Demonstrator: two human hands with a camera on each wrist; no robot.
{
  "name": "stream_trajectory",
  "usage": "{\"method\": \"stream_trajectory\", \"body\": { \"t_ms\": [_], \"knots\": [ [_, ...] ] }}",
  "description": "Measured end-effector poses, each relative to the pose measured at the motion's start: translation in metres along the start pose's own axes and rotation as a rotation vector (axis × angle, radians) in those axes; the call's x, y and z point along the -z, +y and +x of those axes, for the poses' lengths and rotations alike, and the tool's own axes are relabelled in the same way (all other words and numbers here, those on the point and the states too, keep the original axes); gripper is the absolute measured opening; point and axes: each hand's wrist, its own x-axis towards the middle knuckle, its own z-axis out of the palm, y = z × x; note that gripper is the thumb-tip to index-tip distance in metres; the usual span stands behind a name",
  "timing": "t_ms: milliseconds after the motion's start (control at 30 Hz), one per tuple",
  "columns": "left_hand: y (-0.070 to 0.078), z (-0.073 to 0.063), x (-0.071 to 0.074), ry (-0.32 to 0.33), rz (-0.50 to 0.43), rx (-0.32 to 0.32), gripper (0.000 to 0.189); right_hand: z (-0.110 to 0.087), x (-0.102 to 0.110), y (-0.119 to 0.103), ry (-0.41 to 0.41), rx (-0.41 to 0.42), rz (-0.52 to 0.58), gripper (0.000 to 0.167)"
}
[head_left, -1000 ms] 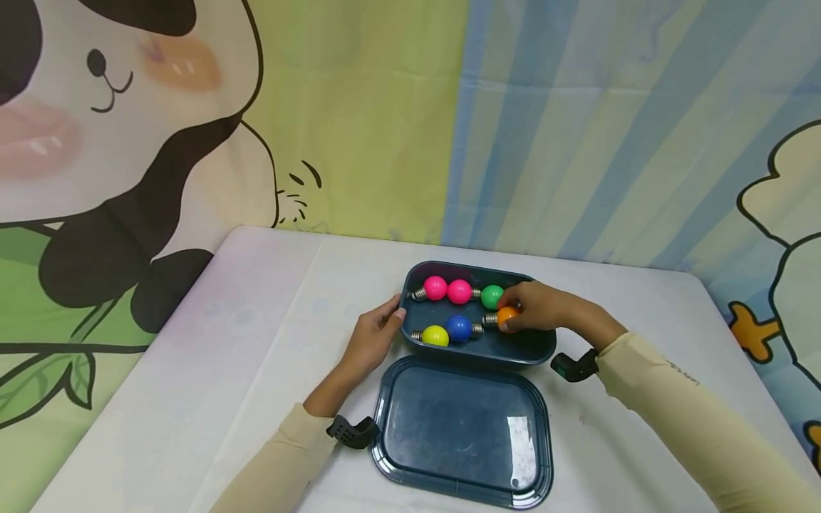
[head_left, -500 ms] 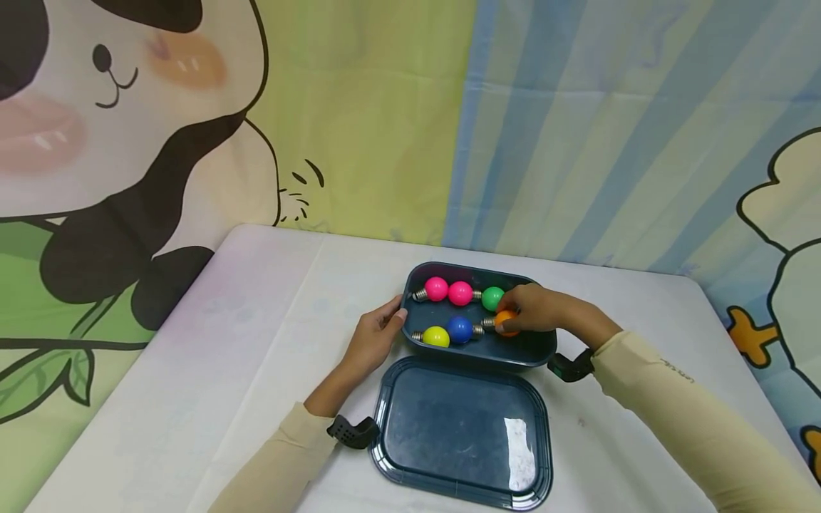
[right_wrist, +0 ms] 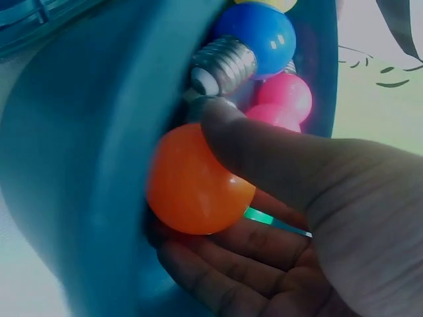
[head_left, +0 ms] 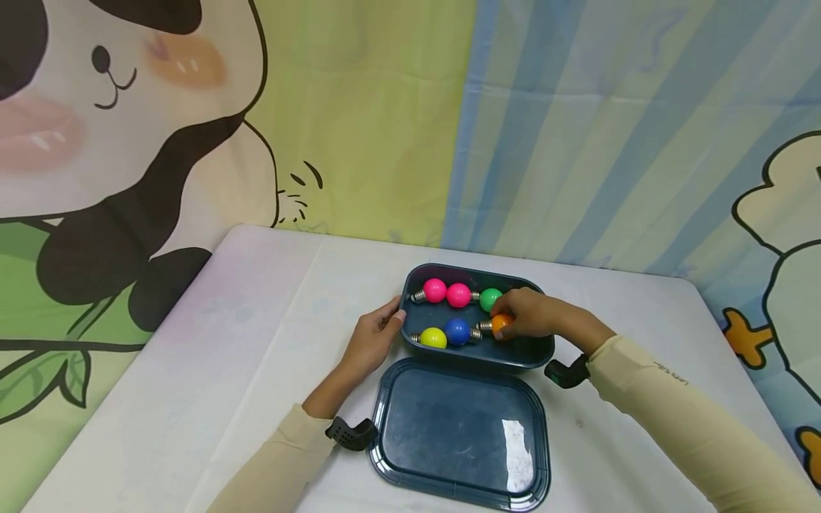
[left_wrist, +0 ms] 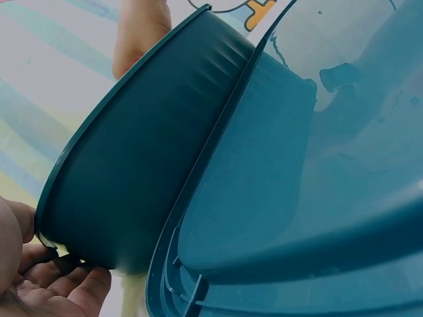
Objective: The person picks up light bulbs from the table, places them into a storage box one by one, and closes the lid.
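My right hand [head_left: 529,313] reaches into a dark blue-green plastic box [head_left: 410,313] and grips an orange light bulb [right_wrist: 198,181] between thumb and fingers. The bulb's metal screw base points left, toward the base of a blue bulb [head_left: 457,331]. Left of that lies a yellow bulb [head_left: 433,338] along the near wall. Along the far wall sit two pink bulbs [head_left: 458,295] and a green bulb [head_left: 490,299], the green one partly behind my right fingers. My left hand [head_left: 372,338] holds the box's left end, thumb at the rim and fingers low against the outside [left_wrist: 66,284].
A matching lid [head_left: 458,427] lies flat on the white-covered table [head_left: 256,399], just in front of the box. My left wrist strap [head_left: 351,433] overlaps the lid's left edge. A printed cloth backdrop [head_left: 372,128] rises behind the table.
My right hand has shifted left and slightly nearer with the orange bulb, bringing its base up to the blue bulb's base. The left hand keeps its hold on the box.
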Motion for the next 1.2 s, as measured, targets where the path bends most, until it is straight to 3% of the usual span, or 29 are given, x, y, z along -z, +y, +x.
{"method": "stream_trajectory", "body": {
  "t_ms": [167, 300, 533, 700, 833, 1000, 1100, 1200],
  "knots": [
    [0.002, -0.001, 0.001, -0.006, 0.003, -0.011, 0.043, -0.001, 0.004, -0.002, 0.005, 0.022, 0.008, 0.039],
    [0.000, 0.000, 0.000, -0.016, 0.008, -0.011, 0.044, -0.008, 0.007, 0.000, 0.092, 0.048, 0.057, 0.038],
    [-0.033, 0.013, -0.005, 0.020, -0.003, -0.002, 0.045, -0.016, 0.003, 0.008, 0.236, 0.086, 0.147, 0.034],
    [-0.038, 0.012, -0.001, 0.031, 0.020, 0.002, 0.047, -0.023, -0.001, 0.009, 0.330, 0.101, 0.242, 0.036],
    [-0.033, 0.012, 0.011, 0.020, 0.038, 0.016, 0.045, -0.033, -0.004, 0.011, 0.436, 0.086, 0.327, 0.036],
    [-0.019, 0.010, 0.038, -0.040, 0.049, -0.030, 0.042, -0.053, -0.012, 0.019, 0.572, 0.081, 0.405, 0.034],
    [-0.009, 0.004, 0.058, -0.081, 0.137, -0.041, 0.044, -0.067, -0.022, 0.024, 0.645, 0.078, 0.434, 0.033],
    [-0.001, -0.007, 0.073, -0.112, 0.299, 0.001, 0.047, -0.080, -0.038, 0.026, 0.705, 0.041, 0.411, 0.033]
  ]
}}
